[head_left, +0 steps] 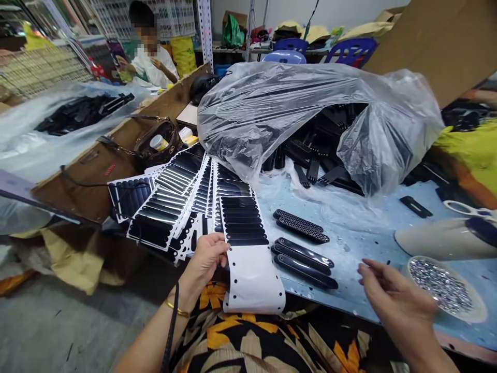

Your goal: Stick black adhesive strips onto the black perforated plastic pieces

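Observation:
My left hand (pixel 209 254) pinches the left edge of a white backing sheet (pixel 252 274) whose upper part still carries a row of black strip stickers (pixel 244 220). The sheet's lower end curls over the table edge. My right hand (pixel 396 290) hovers over the table with its fingers apart and nothing in them, close to a bowl of small shiny metal pieces (pixel 442 285). Between my hands lie several glossy black handle-shaped pieces (pixel 305 259). Just behind them are black pieces with a mesh pattern (pixel 301 225).
More sticker sheets (pixel 163 207) are fanned out at left. A large clear plastic bag (pixel 310 93) of black parts stands behind. A brown handbag (pixel 159 140) sits by the wooden board (pixel 116 140). White-handled scissors (pixel 466 208) lie at right. Another person (pixel 151 62) sits across, at the back left.

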`<state>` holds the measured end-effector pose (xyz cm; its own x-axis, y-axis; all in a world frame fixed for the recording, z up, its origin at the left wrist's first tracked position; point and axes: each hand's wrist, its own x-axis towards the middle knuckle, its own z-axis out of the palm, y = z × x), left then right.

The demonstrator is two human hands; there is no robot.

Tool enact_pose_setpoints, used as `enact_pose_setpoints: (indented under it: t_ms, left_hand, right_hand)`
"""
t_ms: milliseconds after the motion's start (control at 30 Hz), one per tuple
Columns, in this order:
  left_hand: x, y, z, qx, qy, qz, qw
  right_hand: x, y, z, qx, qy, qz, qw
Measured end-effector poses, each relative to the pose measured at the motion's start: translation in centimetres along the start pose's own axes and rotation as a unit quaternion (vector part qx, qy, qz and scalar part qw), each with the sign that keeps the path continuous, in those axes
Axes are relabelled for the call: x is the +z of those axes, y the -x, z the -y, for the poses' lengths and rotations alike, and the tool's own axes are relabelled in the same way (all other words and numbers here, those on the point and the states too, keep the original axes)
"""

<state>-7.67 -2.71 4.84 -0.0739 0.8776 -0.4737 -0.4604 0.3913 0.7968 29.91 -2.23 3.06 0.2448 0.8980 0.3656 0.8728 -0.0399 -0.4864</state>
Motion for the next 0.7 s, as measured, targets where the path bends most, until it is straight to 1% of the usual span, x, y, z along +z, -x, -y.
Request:
enact_pose_setpoints:
  t_ms: [67,133,200,267,367,467,567,700]
  left_hand:
    - [-0.1,0.2,0.3,0.0,-0.008,-0.002,1.0]
    - [-0.3,0.4,0.5,0.007,-0.013,-0.008,1.0]
    - [-0.4,0.6,0.5,0.019,-0.012,-0.018,1.0]
    - [-0.5,0.9,0.5,0.028,-0.012,-0.026,0.999]
    - [-0.7,1.3,0.4,0.036,-0.013,-0.029,0.999]
    - [-1.0,1.7,0.5,0.047,-0.027,-0.017,0.998]
    - [-1.2,1.9,0.6,0.065,-0.057,-0.008,0.996]
    - [-1.2,1.9,0.4,0.074,-0.09,0.005,0.993]
  right_hand:
    - [-0.2,1.6,5.0,-0.101,-0.067,0.045,0.992]
    - [0.4,3.2,10.1,-0.204,-0.154,0.1,0.962]
    - [1.8,4.4,14.2,-0.26,-0.227,0.141,0.928]
    - [3.9,4.8,17.0,-0.283,-0.247,0.161,0.913]
    - [7.2,4.4,19.2,-0.284,-0.24,0.187,0.909]
    - [9.4,4.2,20.2,-0.257,-0.253,0.221,0.906]
    - [10.1,4.5,20.9,-0.215,-0.277,0.243,0.904]
    - [9.9,4.8,21.3,-0.191,-0.286,0.248,0.906]
